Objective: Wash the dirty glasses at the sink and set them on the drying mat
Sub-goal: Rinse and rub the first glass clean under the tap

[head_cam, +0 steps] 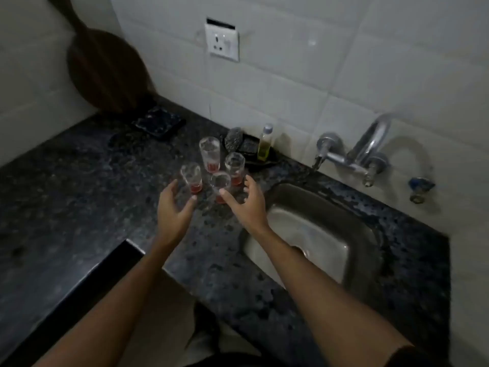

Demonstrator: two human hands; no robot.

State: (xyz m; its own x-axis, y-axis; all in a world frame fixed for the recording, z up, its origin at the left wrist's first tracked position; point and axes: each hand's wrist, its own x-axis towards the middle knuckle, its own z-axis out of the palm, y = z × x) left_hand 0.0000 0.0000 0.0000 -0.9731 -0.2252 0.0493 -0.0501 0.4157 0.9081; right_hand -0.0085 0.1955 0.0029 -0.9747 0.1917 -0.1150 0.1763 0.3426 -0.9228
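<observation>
While both forearms reach forward over the dark speckled counter (79, 186), the left hand (173, 207) hovers palm inward with its fingers spread and loosely curved, gripping nothing, its thumb tip just short of the nearest-left glass (191, 178). The right hand (247, 205) mirrors it, fingers splayed and slack, thumb pointing toward the front glass (220, 185) and possibly brushing its rim; whether it touches cannot be told. Four clear glasses stand upright in a tight cluster between and just beyond the hands, each with a little red liquid at the bottom: the two named, a taller one (209, 153) at the back and one (235, 166) at the right. One steel sink (317, 207) lies to the right, under one wall tap (367, 149). One bottle of yellowish liquid (265, 144) stands near the wall behind the glasses.
</observation>
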